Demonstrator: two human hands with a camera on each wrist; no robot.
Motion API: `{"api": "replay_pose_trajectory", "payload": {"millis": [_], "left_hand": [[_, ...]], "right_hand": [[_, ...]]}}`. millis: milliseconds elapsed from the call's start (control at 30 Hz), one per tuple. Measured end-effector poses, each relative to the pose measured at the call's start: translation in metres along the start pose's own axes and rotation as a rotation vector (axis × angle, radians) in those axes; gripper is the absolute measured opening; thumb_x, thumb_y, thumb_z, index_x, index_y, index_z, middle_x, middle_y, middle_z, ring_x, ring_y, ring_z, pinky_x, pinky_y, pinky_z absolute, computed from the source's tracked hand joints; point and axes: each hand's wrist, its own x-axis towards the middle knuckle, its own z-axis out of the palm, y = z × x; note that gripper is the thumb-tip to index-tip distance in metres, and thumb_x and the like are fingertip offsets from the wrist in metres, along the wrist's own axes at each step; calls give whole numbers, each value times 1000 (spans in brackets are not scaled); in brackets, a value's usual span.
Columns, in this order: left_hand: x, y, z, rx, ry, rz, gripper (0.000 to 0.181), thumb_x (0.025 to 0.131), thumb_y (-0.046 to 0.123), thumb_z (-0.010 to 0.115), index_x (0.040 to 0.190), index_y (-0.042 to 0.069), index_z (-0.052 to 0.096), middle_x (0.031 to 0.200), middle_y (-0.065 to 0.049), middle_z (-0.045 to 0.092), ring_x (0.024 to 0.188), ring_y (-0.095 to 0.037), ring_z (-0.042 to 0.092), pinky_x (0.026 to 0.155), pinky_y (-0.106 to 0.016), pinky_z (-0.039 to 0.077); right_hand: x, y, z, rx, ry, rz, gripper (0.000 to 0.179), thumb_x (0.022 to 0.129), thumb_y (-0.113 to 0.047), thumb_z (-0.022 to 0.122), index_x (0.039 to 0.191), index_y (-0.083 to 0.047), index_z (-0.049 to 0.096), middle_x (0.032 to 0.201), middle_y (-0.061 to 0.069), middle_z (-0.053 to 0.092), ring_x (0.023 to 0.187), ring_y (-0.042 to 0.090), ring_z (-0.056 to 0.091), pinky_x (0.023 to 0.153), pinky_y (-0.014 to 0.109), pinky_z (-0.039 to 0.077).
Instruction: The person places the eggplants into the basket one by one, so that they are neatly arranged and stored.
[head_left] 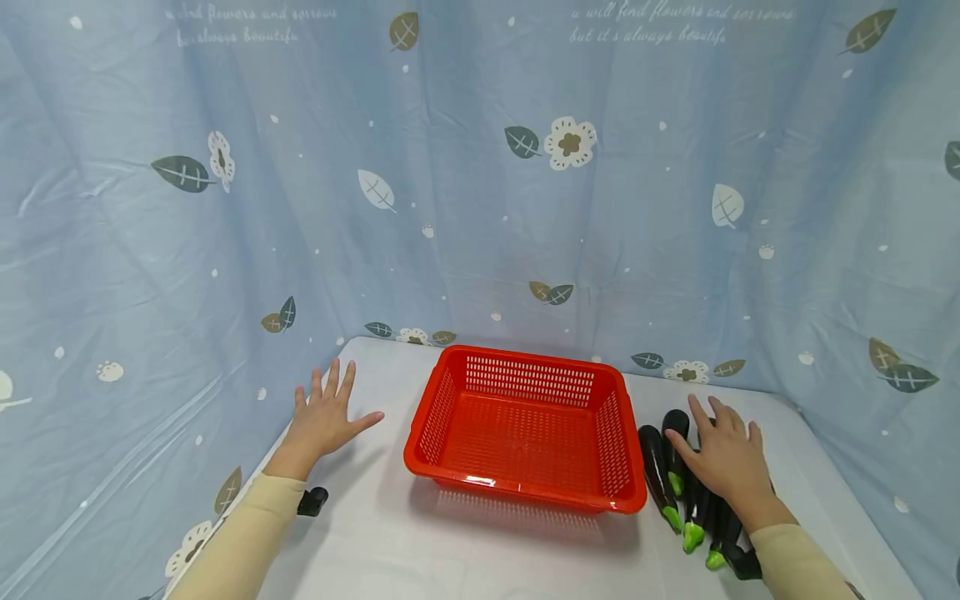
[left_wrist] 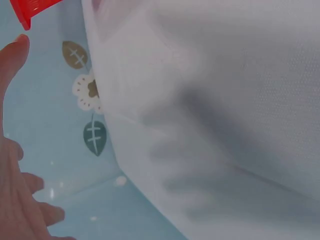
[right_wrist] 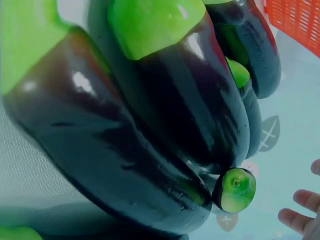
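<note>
My left hand (head_left: pixel 322 423) is held over the white table to the left of a red plastic basket (head_left: pixel 525 493), fingers spread and nothing in them. In the left wrist view its thumb (left_wrist: pixel 17 52) points up near a corner of the basket. On the basket's right lie several dark purple eggplants (head_left: pixel 655 462) with green caps. Over them my right hand (head_left: pixel 727 462) is spread, hiding some from the head view. The right wrist view shows the eggplants (right_wrist: pixel 115 135) close up, with the fingertips (right_wrist: pixel 305 197) apart from them at the right edge.
A pale blue curtain (head_left: pixel 465 183) with leaf and flower prints hangs behind and beside the white table (head_left: pixel 480 567). Small black devices show at the left wrist (head_left: pixel 312 502) and the right wrist (head_left: pixel 744 563).
</note>
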Motion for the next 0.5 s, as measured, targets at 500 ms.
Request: {"api": "replay_pose_trajectory", "payload": {"millis": [500], "left_hand": [[-3,-2,4,-103,83,55,92,89,64,65,143,-8,45,139,-33,49,126,-51,47,101,-70,39]], "right_hand": [[-5,4,-5,32,10,42,75,94,-51,64,145,1,46,121,39,47,106,56,47,83,72,42]]}}
